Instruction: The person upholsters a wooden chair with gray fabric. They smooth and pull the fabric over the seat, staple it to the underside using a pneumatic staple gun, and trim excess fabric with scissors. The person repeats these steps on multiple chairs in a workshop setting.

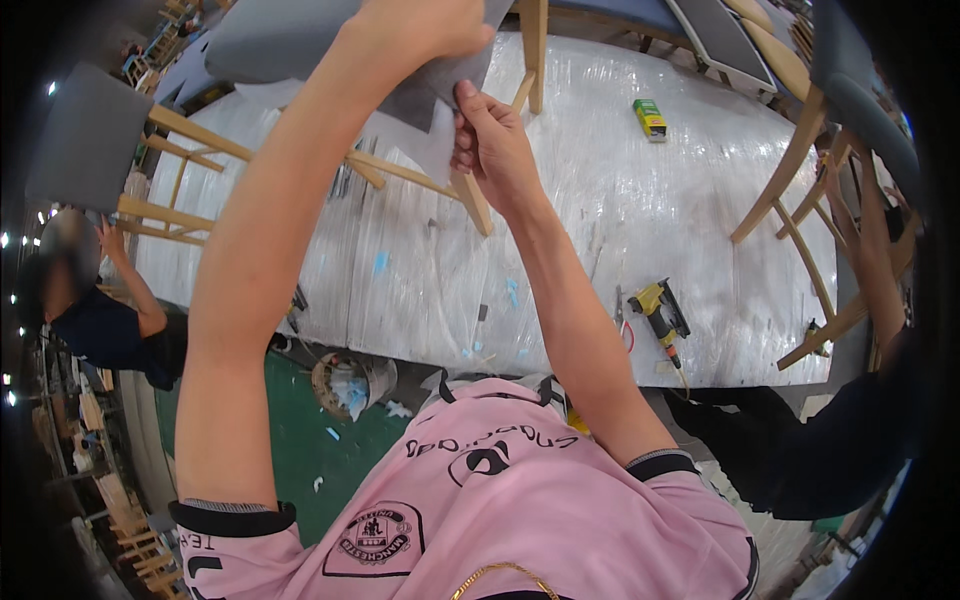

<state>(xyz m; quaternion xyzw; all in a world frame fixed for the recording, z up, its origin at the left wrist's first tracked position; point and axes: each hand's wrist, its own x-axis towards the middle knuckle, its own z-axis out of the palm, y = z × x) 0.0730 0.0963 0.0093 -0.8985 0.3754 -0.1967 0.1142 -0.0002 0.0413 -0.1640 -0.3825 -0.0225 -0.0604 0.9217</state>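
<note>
A grey upholstered chair (270,45) with pale wooden legs is tipped over on the plastic-wrapped table in front of me. My left hand (425,25) is closed at the top of the picture, against the chair's grey cover; what its fingers hold is hidden. Lower and to its right, my right hand (500,150) pinches the edge of the grey fabric (430,95) between thumb and curled fingers. A white lining sheet (425,145) hangs beside those fingers. One wooden leg (473,203) slants down just below the right hand.
A yellow-and-black staple gun (660,318) with a hose lies near the table's (590,220) front edge, beside red-handled scissors (624,330). Farther back sits a green-and-yellow box (649,120). Co-workers handle chairs at left (85,140) and right (850,60). A scrap bucket (375,380) stands below.
</note>
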